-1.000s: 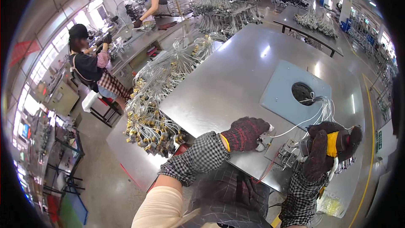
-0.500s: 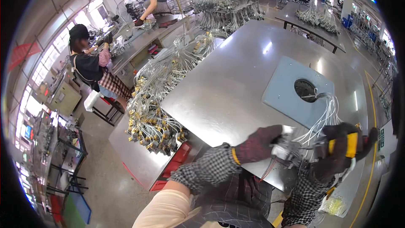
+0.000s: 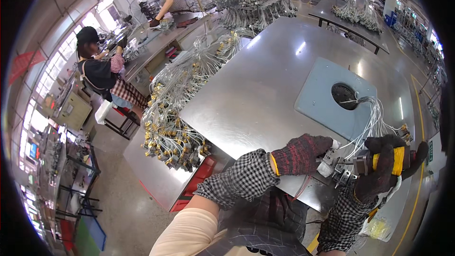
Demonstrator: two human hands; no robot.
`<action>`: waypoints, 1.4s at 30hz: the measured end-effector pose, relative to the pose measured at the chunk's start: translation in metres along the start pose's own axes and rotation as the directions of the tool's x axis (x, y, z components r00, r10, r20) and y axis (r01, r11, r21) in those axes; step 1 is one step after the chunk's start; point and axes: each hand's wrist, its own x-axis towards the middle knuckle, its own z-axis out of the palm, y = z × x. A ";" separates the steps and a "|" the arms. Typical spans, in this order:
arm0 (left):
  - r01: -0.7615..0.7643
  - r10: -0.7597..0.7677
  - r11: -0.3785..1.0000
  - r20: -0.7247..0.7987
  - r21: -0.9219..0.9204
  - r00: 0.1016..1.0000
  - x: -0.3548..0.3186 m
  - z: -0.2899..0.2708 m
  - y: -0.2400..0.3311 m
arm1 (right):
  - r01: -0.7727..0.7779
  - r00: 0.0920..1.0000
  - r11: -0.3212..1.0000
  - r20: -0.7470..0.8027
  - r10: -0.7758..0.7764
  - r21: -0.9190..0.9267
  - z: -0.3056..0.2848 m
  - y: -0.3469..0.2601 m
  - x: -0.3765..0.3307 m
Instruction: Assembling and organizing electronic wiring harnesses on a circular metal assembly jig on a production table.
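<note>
Head view looks down on a steel desk [image 3: 265,90], its near edge running just in front of both gloved hands. Left hand [image 3: 299,154] is clenched on a small white connector [image 3: 326,167] at that edge, fingers curled tight. Right hand [image 3: 386,170] grips a yellow-and-black power tool [image 3: 395,160], its nose pointing at the connector. White wires [image 3: 374,121] fan from the hands up to a round hole [image 3: 345,96] in a blue-grey plate [image 3: 332,95]. Most of the steel top left of the plate lies bare. Bundled harnesses [image 3: 175,114] hang over the desk's left edge. Two other people [image 3: 102,73] work at a far bench, well apart.
</note>
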 end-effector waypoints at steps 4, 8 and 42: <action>-0.097 0.098 0.990 0.013 -0.099 0.995 0.006 0.002 0.005 | -0.223 0.970 0.889 0.001 0.242 0.399 0.012 0.002 -0.013; 0.035 -0.030 0.998 0.094 -0.047 0.995 0.013 -0.007 0.008 | -0.290 0.913 0.760 -0.070 0.402 0.581 0.028 -0.035 0.008; 0.078 -0.076 0.859 0.025 -0.506 0.997 -0.006 0.019 -0.014 | -0.351 0.936 0.743 0.195 0.292 0.570 0.021 -0.012 -0.023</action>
